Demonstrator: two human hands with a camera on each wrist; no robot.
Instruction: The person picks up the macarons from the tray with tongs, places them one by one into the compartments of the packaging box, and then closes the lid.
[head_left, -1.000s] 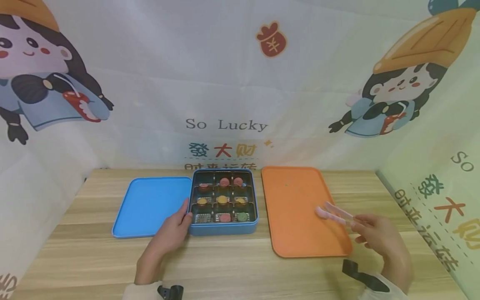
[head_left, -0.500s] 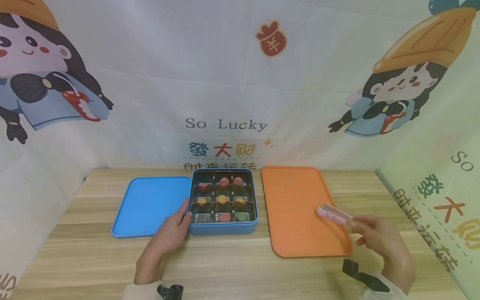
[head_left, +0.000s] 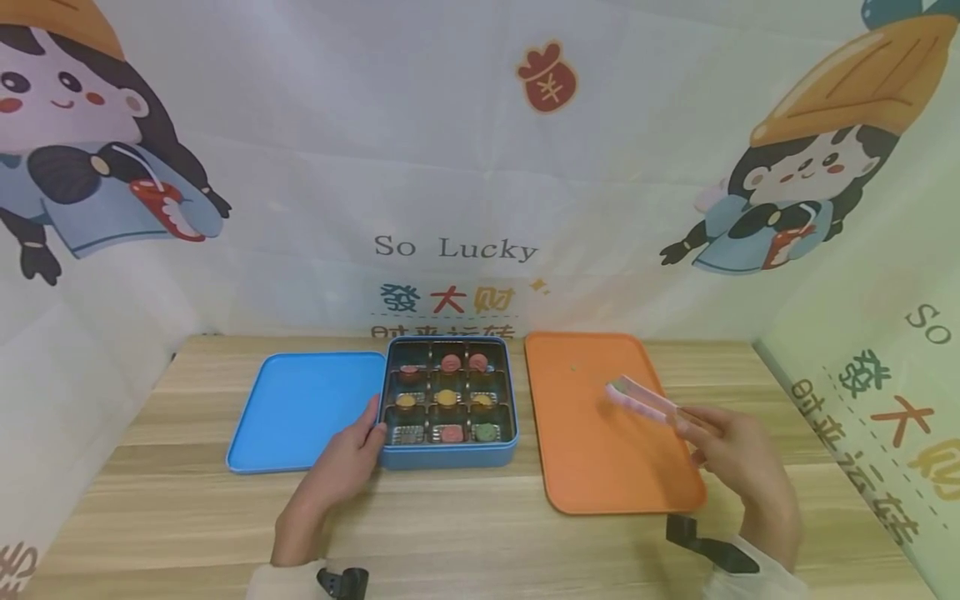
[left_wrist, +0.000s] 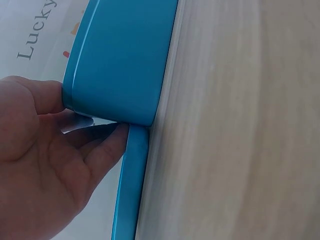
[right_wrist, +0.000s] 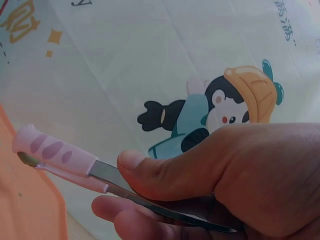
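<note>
My right hand (head_left: pixel 738 454) holds pink-tipped metal tongs (right_wrist: pixel 107 172) over the orange tray (head_left: pixel 592 467). A small green piece (right_wrist: pixel 26 159) sits pinched between the tong tips. My left hand (head_left: pixel 347 458) grips the front left corner of a blue tin box (head_left: pixel 450 457), with the thumb at the rim and the fingers at its side in the left wrist view. Inside the box is a dark divided insert holding several small round pieces: red ones, yellow ones (head_left: pixel 446 398), a pink one (head_left: pixel 452 433) and a green one (head_left: pixel 486 432). The front left compartment shows only its ridged bottom.
A flat blue lid (head_left: pixel 300 417) lies on the wooden table (head_left: pixel 450 533) against the box's left side. To the right of the box, the orange tray carries a tiny green speck (head_left: pixel 573 367). A printed cloth (head_left: pixel 450 167) hangs behind and beside the table.
The tongs have closed, and a green piece now shows between their tips. My right hand has moved left and slightly up with them. The left hand stays at the box.
</note>
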